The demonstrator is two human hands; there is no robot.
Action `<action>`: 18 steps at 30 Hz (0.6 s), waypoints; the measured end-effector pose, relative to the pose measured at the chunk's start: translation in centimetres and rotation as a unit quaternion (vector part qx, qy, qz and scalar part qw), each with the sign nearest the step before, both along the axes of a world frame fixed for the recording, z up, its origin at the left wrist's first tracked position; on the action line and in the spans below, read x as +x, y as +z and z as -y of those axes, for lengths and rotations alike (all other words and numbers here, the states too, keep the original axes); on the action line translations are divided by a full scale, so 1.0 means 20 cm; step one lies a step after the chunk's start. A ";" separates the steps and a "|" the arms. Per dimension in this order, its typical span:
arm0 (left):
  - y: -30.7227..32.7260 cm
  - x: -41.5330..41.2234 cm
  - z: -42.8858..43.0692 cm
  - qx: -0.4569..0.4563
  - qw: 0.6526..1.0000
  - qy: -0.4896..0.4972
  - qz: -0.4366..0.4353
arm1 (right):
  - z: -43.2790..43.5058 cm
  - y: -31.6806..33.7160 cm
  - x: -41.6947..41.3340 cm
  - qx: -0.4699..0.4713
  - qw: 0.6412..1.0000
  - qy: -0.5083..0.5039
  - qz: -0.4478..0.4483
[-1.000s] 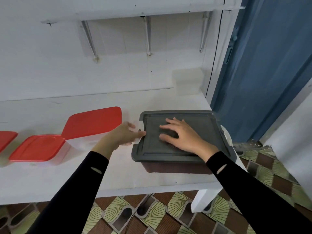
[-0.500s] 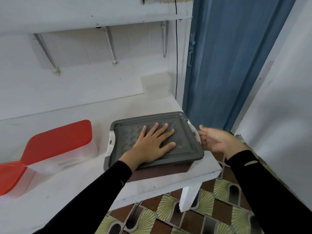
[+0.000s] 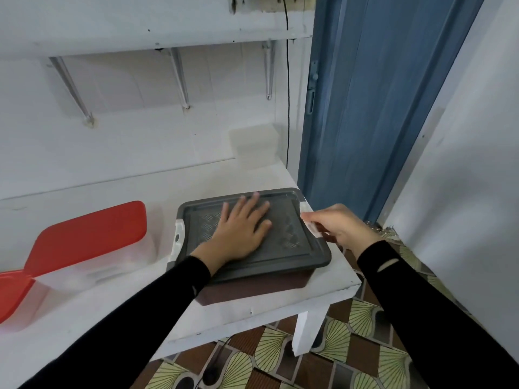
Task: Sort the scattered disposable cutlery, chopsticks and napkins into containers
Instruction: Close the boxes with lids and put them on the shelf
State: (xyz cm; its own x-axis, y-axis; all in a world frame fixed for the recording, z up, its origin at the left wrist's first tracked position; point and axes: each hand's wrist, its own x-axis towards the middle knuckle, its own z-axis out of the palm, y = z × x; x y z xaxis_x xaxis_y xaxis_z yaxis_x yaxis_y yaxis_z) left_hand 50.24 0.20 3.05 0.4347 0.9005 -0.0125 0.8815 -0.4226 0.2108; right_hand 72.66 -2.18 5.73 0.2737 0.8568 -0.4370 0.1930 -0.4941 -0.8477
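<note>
Head view, looking down at a white painted wooden table (image 3: 280, 313) standing against a white wall beside a blue door (image 3: 379, 108). A rectangular brown plastic box (image 3: 252, 289) with a dark grey plastic lid (image 3: 283, 251) is sitting at the table's right end, near the corner edge. The left hand (image 3: 241, 231) is lying flat on the lid, fingers straight and spread, pressing down. The right hand (image 3: 334, 226) is curling its fingertips round the white plastic clasp (image 3: 309, 224) on the lid's right side, gripping it. A matching left clasp (image 3: 178, 237) is showing on the opposite side; whether it is fastened cannot be told. Two clear plastic containers with red lids (image 3: 92, 234) are standing to the left, well apart from both hands. No cutlery, chopsticks or napkins are showing anywhere, and the closed box is hiding its contents.

Likely risks: the box is sitting so close to the corner that a hard outward tug on the clasp could be dragging it off onto the patterned tile floor (image 3: 351, 346). The flat left hand is guarding against that only while it is bearing down. If the left clasp is latched, lifting from the right alone could be bending the lid or making it spring, tipping whatever is inside.
</note>
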 end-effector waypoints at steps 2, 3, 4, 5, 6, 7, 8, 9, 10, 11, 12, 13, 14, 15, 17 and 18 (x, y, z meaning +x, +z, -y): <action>0.03 -0.08 -0.16 0.009 0.997 0.078 -0.015 | 0.03 0.01 0.02 0.004 1.000 0.013 -0.014; 0.06 -0.13 -0.22 0.007 0.994 0.109 -0.026 | 0.05 0.00 0.02 -0.001 0.999 0.008 -0.034; 0.09 -0.18 -0.27 0.003 0.991 0.132 -0.035 | 0.07 -0.01 0.03 -0.005 0.998 -0.013 -0.058; 0.11 -0.21 -0.30 0.000 0.988 0.144 -0.050 | 0.10 -0.03 0.04 -0.010 0.996 -0.045 -0.081; 0.12 -0.24 -0.31 0.001 0.986 0.152 -0.068 | 0.12 -0.05 0.05 -0.014 0.991 -0.081 -0.103; 0.12 -0.26 -0.31 0.006 0.984 0.157 -0.085 | 0.15 -0.08 0.06 -0.019 0.986 -0.109 -0.127; 0.11 -0.28 -0.29 0.004 0.981 0.169 -0.096 | 0.17 -0.12 0.06 -0.032 0.981 -0.117 -0.151; 0.09 -0.31 -0.28 0.001 0.978 0.187 -0.098 | 0.19 -0.14 0.04 -0.050 0.979 -0.101 -0.170; 0.07 -0.34 -0.26 -0.005 0.975 0.200 -0.095 | 0.21 -0.16 0.01 -0.065 0.978 -0.069 -0.187; 0.06 -0.37 -0.25 -0.019 0.974 0.208 -0.091 | 0.22 -0.16 -0.03 -0.070 0.976 -0.030 -0.204; 0.06 -0.40 -0.23 -0.040 0.973 0.214 -0.073 | 0.21 -0.16 -0.08 -0.064 0.973 0.011 -0.223; 0.08 -0.43 -0.20 -0.070 0.972 0.219 -0.050 | 0.21 -0.15 -0.14 -0.047 0.971 0.043 -0.231; 0.10 -0.46 -0.17 -0.097 0.971 0.219 -0.024 | 0.21 -0.13 -0.19 -0.025 0.972 0.067 -0.225; 0.13 -0.51 -0.11 -0.128 0.968 0.215 0.001 | 0.20 -0.11 -0.25 -0.002 0.976 0.085 -0.200; 0.18 -0.60 0.01 -0.194 0.958 0.189 0.095 | 0.18 -0.09 -0.32 0.041 0.984 0.087 -0.149; 0.19 -0.66 0.07 -0.220 0.947 0.174 0.156 | 0.17 -0.07 -0.35 0.050 0.985 0.087 -0.143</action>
State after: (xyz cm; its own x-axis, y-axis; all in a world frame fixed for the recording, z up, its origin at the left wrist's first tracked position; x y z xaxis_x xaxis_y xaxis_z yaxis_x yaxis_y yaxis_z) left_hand 36.97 -1.25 6.93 0.1566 0.9275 -0.3395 0.8175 0.0711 0.5715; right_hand 65.61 -5.57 4.32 -0.0026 0.9228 -0.3853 0.0140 -0.3852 -0.9227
